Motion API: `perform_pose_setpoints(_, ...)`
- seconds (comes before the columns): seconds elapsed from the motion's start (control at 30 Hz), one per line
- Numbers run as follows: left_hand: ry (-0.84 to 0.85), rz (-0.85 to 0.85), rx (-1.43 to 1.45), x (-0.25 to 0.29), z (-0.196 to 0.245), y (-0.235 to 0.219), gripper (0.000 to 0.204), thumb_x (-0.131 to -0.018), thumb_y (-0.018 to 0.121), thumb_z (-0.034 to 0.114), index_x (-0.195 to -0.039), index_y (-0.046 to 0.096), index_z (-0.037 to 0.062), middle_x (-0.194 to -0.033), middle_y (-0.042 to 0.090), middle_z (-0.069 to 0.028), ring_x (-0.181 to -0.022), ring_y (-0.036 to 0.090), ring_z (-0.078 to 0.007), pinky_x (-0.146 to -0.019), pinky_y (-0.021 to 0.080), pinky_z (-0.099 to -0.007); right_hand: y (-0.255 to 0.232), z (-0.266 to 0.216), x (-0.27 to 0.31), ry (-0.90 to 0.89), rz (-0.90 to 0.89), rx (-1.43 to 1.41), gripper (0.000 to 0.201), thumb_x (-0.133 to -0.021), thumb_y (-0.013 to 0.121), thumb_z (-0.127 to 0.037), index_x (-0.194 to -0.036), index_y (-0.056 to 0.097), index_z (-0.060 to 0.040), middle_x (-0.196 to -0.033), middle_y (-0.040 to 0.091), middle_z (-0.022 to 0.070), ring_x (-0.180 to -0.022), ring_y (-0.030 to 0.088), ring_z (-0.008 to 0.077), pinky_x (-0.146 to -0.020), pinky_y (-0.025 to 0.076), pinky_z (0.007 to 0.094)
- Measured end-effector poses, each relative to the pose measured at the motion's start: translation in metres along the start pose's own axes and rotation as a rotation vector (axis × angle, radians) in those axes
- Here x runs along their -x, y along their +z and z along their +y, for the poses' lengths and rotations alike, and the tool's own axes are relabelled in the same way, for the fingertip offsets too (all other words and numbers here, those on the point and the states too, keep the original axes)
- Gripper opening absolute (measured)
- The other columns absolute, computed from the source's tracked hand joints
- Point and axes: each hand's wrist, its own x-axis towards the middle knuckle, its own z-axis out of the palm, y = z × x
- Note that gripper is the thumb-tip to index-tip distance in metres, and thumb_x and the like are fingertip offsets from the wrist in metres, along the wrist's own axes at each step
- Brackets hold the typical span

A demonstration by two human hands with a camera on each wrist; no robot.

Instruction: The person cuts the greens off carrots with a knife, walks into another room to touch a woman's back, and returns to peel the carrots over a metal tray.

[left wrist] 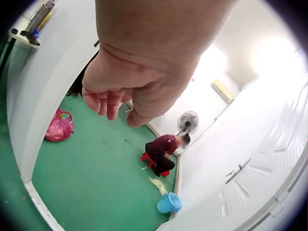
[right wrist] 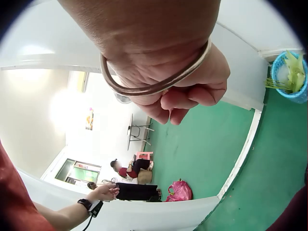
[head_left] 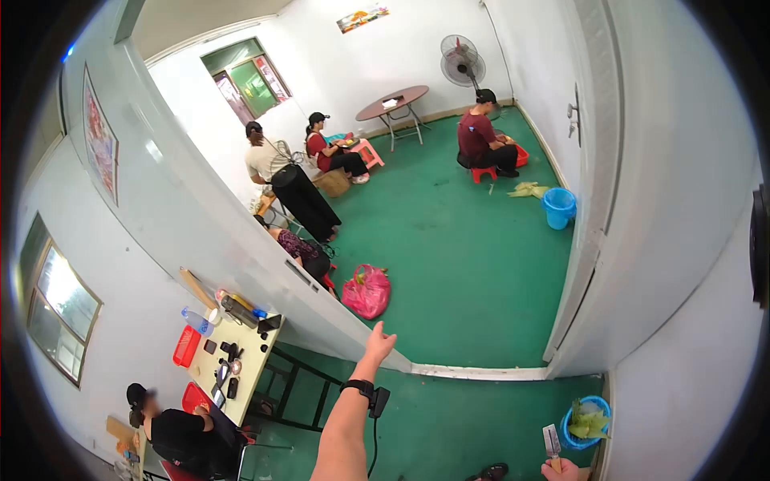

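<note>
My left hand [head_left: 379, 346] reaches forward at the doorway and holds nothing, a black wrist strap with a camera behind it. In the left wrist view the fingers [left wrist: 111, 105] of this hand hang loosely. In the head view a pink plastic bag [head_left: 366, 292] on the floor lies just beyond the fingertips. Low at the right, my right hand [head_left: 560, 470] grips a wooden-handled peeler [head_left: 551, 440] with a flat, slotted metal blade pointing up. The right wrist view shows curled fingers [right wrist: 179, 100] and a bangle [right wrist: 159, 88], with the peeler hidden.
A raised door sill [head_left: 481, 372] crosses the green floor. Beside my right hand stands a blue basket [head_left: 571, 437] with leafy scraps. A cluttered table [head_left: 251, 346] is at the left. Several people sit or stand about; a blue bucket [head_left: 559, 210] and round table [head_left: 393, 102] are farther in.
</note>
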Motion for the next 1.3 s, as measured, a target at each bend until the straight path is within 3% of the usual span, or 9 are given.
perform_pose_setpoints(0.3, 0.187, 0.407, -0.511, -0.036, 0.037, -0.105, 0.048, -0.069, 0.068, 0.021, -0.114, 0.055, 0.0097, -0.102, 0.057, -0.0162, -0.098, 0.052, -0.0352, -0.083, 0.042, -0.0492, 0.042, -0.109, -0.067, -0.217, -0.115, 0.35, 0.023, -0.083, 0.065, -0.024, -0.085, 0.061, -0.0018, -0.069, 0.055, 0.0012, -0.064, 0.046, 0.0098, -0.059, 0.041, 0.0277)
perform_pose_setpoints(0.4, 0.181, 0.292, -0.679, -0.057, 0.024, -0.127, 0.044, -0.069, 0.066, 0.02, -0.111, 0.057, 0.0125, -0.102, 0.058, -0.015, -0.098, 0.052, -0.0345, -0.081, 0.043, -0.0501, 0.051, -0.126, -0.084, -0.181, -0.126, 0.293, 0.023, -0.083, 0.065, -0.023, -0.084, 0.061, -0.0014, -0.069, 0.054, 0.0016, -0.065, 0.047, 0.0102, -0.059, 0.041, 0.0285)
perform_pose_setpoints(0.43, -0.018, 0.081, -0.66, -0.064, 0.034, -0.135, 0.046, -0.071, 0.066, 0.025, -0.114, 0.057, 0.0097, -0.11, 0.058, -0.0151, -0.105, 0.052, -0.035, -0.087, 0.043, -0.0474, 0.054, -0.138, -0.088, -0.191, -0.123, 0.327, 0.022, -0.083, 0.065, -0.023, -0.084, 0.061, -0.0013, -0.069, 0.054, 0.0016, -0.065, 0.047, 0.0101, -0.059, 0.041, 0.0285)
perform_pose_setpoints(0.6, -0.082, -0.36, -0.406, -0.126, -0.01, -0.087, 0.057, -0.072, 0.067, 0.035, -0.118, 0.056, 0.0027, -0.12, 0.056, -0.0183, -0.115, 0.051, -0.0307, -0.096, 0.041, -0.0353, 0.082, -0.16, -0.131, -0.244, -0.207, 0.275, 0.023, -0.082, 0.065, -0.024, -0.084, 0.06, -0.001, -0.068, 0.055, 0.0021, -0.065, 0.047, 0.0105, -0.059, 0.042, 0.0287)
perform_pose_setpoints(0.83, 0.076, 0.005, -0.138, -0.195, 0.026, -0.084, 0.061, -0.067, 0.069, 0.037, -0.117, 0.056, 0.0036, -0.11, 0.058, -0.0241, -0.106, 0.054, -0.0356, -0.092, 0.043, -0.0398, 0.118, -0.191, -0.272, -0.314, -0.228, 0.389, 0.016, -0.076, 0.069, -0.015, -0.08, 0.061, -0.0018, -0.068, 0.057, 0.0005, -0.061, 0.051, 0.0088, -0.055, 0.043, 0.0243)
perform_pose_setpoints(1.0, -0.162, 0.117, -0.335, -0.248, 0.012, -0.104, 0.06, -0.067, 0.068, 0.043, -0.116, 0.057, 0.0089, -0.102, 0.06, -0.0235, -0.099, 0.058, -0.0361, -0.088, 0.046, -0.0408, 0.198, -0.287, -0.317, -0.223, -0.228, 0.191, 0.02, -0.072, 0.072, -0.017, -0.078, 0.061, -0.001, -0.064, 0.058, -0.0001, -0.056, 0.052, 0.0082, -0.053, 0.044, 0.0248)
perform_pose_setpoints(1.07, -0.209, 0.143, -0.215, -0.263, 0.004, -0.089, 0.056, -0.068, 0.066, 0.043, -0.113, 0.058, 0.0104, -0.105, 0.059, -0.0231, -0.098, 0.057, -0.0389, -0.087, 0.045, -0.0449, 0.24, -0.291, -0.358, -0.397, -0.264, 0.185, 0.02, -0.073, 0.072, -0.018, -0.077, 0.061, -0.0019, -0.064, 0.057, -0.0003, -0.053, 0.049, 0.0069, -0.048, 0.042, 0.0238)
perform_pose_setpoints(1.13, -0.031, 0.024, 0.14, -0.271, 0.012, -0.064, 0.059, -0.073, 0.065, 0.044, -0.116, 0.057, 0.0041, -0.112, 0.059, -0.019, -0.102, 0.058, -0.0343, -0.089, 0.045, -0.0425, 0.295, -0.324, -0.37, -0.421, -0.299, 0.248, 0.019, -0.075, 0.071, -0.018, -0.077, 0.06, -0.003, -0.063, 0.056, -0.0007, -0.05, 0.047, 0.0058, -0.044, 0.039, 0.0224)
perform_pose_setpoints(1.3, -0.302, -0.17, -0.087, -0.33, 0.013, -0.036, 0.062, -0.076, 0.064, 0.037, -0.127, 0.047, 0.0043, -0.124, 0.052, -0.019, -0.115, 0.049, -0.0367, -0.096, 0.04, -0.0419, 0.441, -0.398, -0.421, -0.204, -0.492, -0.048, 0.014, -0.082, 0.065, -0.017, -0.084, 0.057, -0.005, -0.061, 0.049, -0.0032, -0.042, 0.041, 0.0041, -0.036, 0.032, 0.019)
